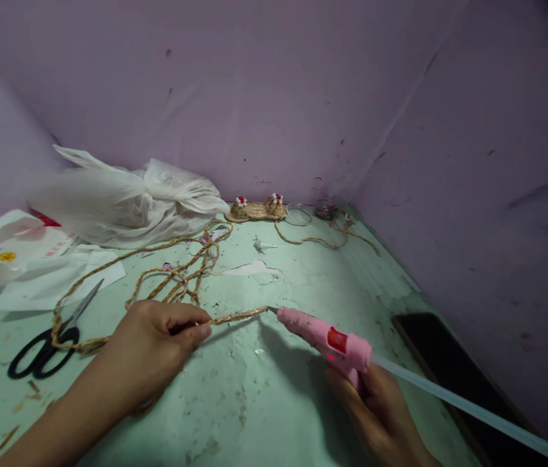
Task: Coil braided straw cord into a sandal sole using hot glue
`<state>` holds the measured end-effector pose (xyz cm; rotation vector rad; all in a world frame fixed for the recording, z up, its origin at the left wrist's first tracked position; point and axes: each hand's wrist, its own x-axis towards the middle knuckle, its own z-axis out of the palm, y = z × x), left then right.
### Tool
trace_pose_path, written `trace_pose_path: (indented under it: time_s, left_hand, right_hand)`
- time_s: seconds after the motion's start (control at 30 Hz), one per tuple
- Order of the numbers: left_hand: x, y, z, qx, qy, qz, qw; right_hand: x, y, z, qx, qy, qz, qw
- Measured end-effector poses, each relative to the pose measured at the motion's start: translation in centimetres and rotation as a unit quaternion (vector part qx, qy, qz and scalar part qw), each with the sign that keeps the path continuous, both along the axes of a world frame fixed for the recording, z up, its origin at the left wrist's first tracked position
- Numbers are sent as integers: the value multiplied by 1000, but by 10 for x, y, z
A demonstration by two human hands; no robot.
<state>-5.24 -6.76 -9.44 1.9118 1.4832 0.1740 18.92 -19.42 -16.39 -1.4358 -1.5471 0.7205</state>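
Between thumb and fingers, my left hand (164, 337) pinches a braided jute rope (242, 316) near its end. The short end sticks out to the right and has a shiny, glue-like coating along it. My right hand (371, 405) is wrapped round the grip of a pink hot glue gun (325, 334), whose small red light is lit. The gun's nozzle meets the tip of the rope end, and a long clear glue stick (453, 392) runs out of its back. More of the rope lies in loose loops behind and left of my left hand.
Black-handled scissors (54, 344) lie at the left under a rope loop. White plastic bags (132, 194) sit at the back left. Two jute slippers with red and white beads (257, 211) rest by the wall. A dark phone-like slab (453, 376) lies at the right.
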Motion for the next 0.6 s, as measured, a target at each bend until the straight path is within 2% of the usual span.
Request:
trace_pose_path:
  time_s: [0.2,0.5,0.6]
  left_hand:
    - [1,1,1,2,0,2,1000]
    - [-1,1,1,16,-16,1,1000]
    - [1,1,2,15,-23,17,999]
  right_hand:
    - [-1,1,1,0,33,-1,999]
    - [1,2,2,-22,30,12,999]
    - [-1,3,4,9,48,-24,999]
